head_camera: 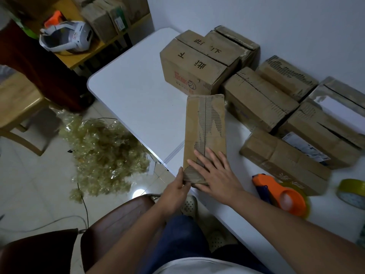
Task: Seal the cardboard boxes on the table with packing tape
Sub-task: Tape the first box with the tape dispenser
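Fingers (205,157) of the right hand lie flat, pressing tape onto the long brown cardboard box (205,125) at the white bench (138,91) edge, while the left hand (175,186) pinches its near end; probably next, reaching the orange tape dispenser (280,194).

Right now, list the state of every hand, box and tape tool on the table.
Long narrow cardboard box: flat, flaps closed.
Left hand: grips its near end.
Right hand: pressed flat on top.
Orange tape dispenser: lying unheld.
Yellowish tape roll: lying loose.
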`<state>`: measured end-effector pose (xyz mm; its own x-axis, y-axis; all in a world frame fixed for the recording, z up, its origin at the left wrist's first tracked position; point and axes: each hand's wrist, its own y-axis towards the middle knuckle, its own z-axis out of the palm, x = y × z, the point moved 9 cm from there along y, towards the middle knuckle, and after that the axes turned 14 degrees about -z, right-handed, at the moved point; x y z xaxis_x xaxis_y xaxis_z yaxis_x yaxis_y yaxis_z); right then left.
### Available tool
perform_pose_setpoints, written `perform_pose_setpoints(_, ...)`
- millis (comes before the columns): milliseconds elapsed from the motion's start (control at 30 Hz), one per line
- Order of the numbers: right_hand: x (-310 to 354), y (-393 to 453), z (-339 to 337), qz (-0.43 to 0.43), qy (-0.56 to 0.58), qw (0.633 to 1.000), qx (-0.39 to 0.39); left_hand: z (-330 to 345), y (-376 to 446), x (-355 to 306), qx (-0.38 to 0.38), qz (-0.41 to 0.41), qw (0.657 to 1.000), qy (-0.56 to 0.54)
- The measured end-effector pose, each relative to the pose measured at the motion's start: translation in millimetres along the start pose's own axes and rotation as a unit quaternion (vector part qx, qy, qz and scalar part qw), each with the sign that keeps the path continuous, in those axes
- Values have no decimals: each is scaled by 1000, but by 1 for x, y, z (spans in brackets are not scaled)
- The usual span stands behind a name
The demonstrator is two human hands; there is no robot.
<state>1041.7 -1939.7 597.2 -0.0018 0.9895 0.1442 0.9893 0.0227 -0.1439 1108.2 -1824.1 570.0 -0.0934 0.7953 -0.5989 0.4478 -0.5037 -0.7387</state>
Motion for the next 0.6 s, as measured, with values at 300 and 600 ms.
perform_pose_setpoints(300,-1,0,0,0,12,1000,11,-31,14,-37,8,184,940,288)
perform_pose_setpoints(600,0,1,-7,-12,72,997,-7,-38,15,-29,-21,183,958,219)
